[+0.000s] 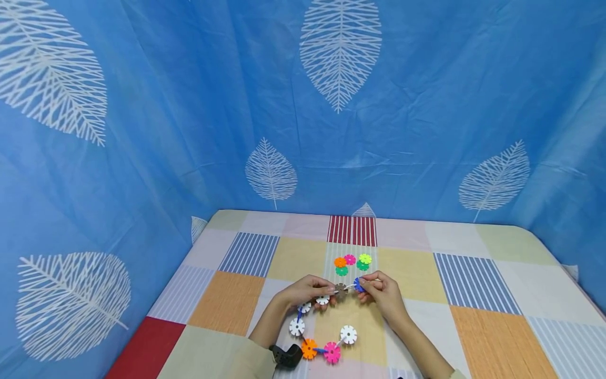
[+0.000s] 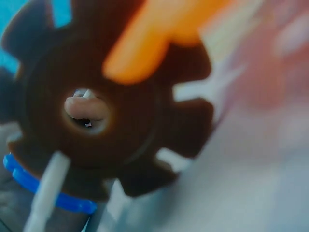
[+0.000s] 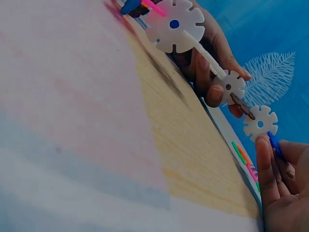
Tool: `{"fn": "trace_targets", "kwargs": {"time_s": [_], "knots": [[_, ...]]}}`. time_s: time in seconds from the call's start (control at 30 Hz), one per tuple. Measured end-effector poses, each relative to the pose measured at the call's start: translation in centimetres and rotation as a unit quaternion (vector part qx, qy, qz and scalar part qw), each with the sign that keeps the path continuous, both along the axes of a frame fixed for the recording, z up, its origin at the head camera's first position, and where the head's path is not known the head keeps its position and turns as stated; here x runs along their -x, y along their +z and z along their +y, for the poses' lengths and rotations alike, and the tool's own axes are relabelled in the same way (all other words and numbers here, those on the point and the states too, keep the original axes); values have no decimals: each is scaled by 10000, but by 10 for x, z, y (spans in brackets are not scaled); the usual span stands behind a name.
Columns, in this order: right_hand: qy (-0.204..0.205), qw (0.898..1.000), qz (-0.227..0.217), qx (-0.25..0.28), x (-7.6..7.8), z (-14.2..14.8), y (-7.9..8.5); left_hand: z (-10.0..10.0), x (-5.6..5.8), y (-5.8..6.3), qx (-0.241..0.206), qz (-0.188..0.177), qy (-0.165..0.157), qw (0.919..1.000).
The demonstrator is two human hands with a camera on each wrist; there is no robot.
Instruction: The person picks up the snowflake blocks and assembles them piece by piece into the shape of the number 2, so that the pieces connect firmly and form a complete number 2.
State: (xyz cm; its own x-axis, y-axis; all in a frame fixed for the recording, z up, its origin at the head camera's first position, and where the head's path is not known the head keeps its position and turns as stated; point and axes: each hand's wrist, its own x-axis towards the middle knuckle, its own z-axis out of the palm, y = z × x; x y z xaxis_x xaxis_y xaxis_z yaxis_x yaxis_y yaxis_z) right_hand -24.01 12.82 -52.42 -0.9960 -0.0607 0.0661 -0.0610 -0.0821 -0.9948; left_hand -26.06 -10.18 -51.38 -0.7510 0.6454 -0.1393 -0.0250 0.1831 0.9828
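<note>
A chain of notched plastic discs runs between the hands and curves back toward the person. My left hand holds it at a white disc. Beyond those fingers come a brown disc and another white disc. My right hand pinches a blue disc, which meets that white disc at its rim. The chain's near part includes an orange disc, a pink disc and a white end disc. Close to the left wrist camera, a dark disc fills much of the view, blurred.
Just past the hands lie loose discs: orange, pink, yellow and two green ones. A patchwork cloth covers the table. Blue leaf-patterned curtains hang behind and at the sides. A black wrist device sits by the left sleeve.
</note>
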Motion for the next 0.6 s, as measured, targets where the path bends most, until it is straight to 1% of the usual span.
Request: {"fn": "trace_targets", "kwargs": {"time_s": [0.1,0.33,0.53,0.6], "knots": [[28,10000,34,-29,0,0,-1,0,0,-1,-42,67,-19,10000],[196,9994,275,-33,1,0,-5,-1,0,-4,-244,54,-260,9994],[308,9988,367,-27,1,1,-8,1,-3,-4,-307,32,-222,9993],[315,9989,348,-52,0,1,-9,3,-3,-6,-264,56,-137,9995]]}}
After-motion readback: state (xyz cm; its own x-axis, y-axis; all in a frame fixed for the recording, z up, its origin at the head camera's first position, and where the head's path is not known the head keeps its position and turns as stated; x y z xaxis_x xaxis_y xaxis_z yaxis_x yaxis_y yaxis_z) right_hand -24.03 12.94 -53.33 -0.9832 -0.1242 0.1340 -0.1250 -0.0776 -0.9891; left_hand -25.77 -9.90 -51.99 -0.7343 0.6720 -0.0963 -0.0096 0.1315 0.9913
